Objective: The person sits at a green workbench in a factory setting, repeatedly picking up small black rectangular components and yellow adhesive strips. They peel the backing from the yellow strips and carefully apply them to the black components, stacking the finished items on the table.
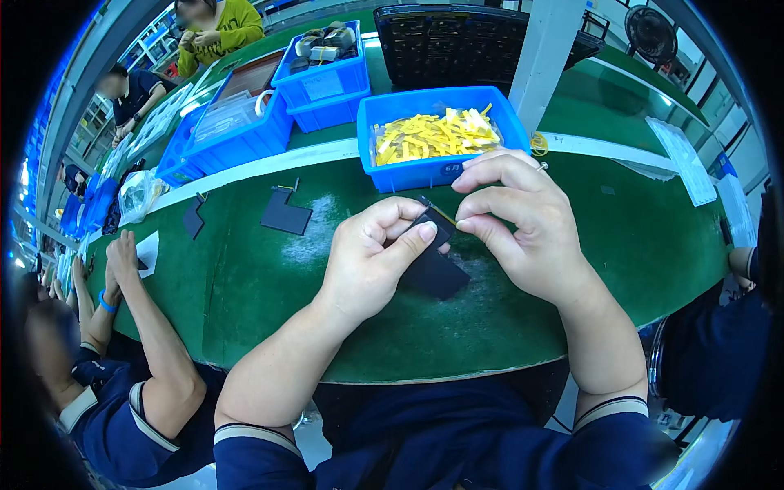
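My left hand [371,249] grips a flat black L-shaped piece [441,273], probably a battery pack, thumb on its upper face. Along the top edge of that piece runs a narrow strip with a yellow end [445,216]. The thumb and forefinger of my right hand [514,216] pinch at this yellow end; their exact contact is partly hidden. Two similar black L-shaped pieces, one in the middle left [287,213] and one farther left [193,219], lie on the green table, each with a small tab sticking up.
Beyond my hands stands a blue bin [441,171] of yellow strips. Other blue bins [237,149] sit at the back left, near a grey post [549,61] and a black crate [449,47]. A co-worker's arms [151,298] rest at the left table edge. Whitish dust [320,233] marks the tabletop.
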The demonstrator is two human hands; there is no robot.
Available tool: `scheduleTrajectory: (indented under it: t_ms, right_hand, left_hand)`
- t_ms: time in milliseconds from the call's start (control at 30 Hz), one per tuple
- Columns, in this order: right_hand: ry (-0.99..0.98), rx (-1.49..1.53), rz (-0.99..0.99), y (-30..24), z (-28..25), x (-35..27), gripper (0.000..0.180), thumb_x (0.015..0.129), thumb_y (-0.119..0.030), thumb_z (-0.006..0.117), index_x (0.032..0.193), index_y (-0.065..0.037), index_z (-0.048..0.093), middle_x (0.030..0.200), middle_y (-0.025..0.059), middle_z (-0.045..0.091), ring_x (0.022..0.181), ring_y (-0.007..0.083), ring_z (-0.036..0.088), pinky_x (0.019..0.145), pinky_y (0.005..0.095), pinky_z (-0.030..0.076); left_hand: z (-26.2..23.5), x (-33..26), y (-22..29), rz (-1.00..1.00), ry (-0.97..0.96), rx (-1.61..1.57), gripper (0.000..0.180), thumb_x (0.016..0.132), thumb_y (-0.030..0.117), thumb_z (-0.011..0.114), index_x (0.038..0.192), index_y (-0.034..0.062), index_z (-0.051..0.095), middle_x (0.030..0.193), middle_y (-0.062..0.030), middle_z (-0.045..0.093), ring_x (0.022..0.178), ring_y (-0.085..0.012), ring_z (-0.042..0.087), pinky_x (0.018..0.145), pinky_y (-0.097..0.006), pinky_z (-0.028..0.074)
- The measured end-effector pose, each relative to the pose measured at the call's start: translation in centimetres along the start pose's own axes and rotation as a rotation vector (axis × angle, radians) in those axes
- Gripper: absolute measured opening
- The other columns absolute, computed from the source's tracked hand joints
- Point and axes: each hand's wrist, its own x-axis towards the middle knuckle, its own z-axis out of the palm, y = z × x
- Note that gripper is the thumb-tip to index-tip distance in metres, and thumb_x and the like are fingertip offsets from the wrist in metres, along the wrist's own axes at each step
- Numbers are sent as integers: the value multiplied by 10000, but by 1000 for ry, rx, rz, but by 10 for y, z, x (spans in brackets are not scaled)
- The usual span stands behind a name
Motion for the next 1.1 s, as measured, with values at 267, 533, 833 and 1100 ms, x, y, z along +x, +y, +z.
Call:
scheduleTrajectory:
  t_ms: [267, 533, 833, 1100]
  right_hand:
    - [136, 137, 274, 13, 0, 3, 58, 701, -50, 663, 710, -7, 624, 784, 85, 598, 741, 214, 582, 699, 314, 458]
    - [-234, 76, 541, 22, 52, -12, 114, 684, -115, 619, 657, -4, 616, 726, 152, 583, 701, 310, 579, 646, 391, 464]
    - [-305, -309, 376, 10, 62, -14, 129, 648, -65, 635, 766, -25, 600, 785, 142, 553, 793, 319, 571, 697, 408, 471]
    - [230, -158, -66, -1, 21, -3, 221, 659, 18, 640, 876, -20, 625, 1001, 145, 568, 934, 303, 559, 814, 390, 449]
  left_hand:
    - [-9, 3, 4, -34, -87, -46, 123, 884, 88, 547, 974, 3, 542, 871, -94, 632, 761, -144, 628, 718, -268, 510]
    - [-17, 12, 13, 144, 285, -169, 166, 884, 140, 538, 984, 8, 540, 816, -107, 651, 763, -144, 639, 712, -262, 507]
    - [-12, 10, 9, 117, 262, -197, 123, 883, 96, 546, 972, 14, 528, 878, -109, 643, 790, -164, 647, 725, -267, 513]
    - [1, 3, -1, 70, 175, -139, 147, 878, 44, 550, 1014, 3, 513, 847, -78, 650, 780, -99, 607, 701, -223, 480]
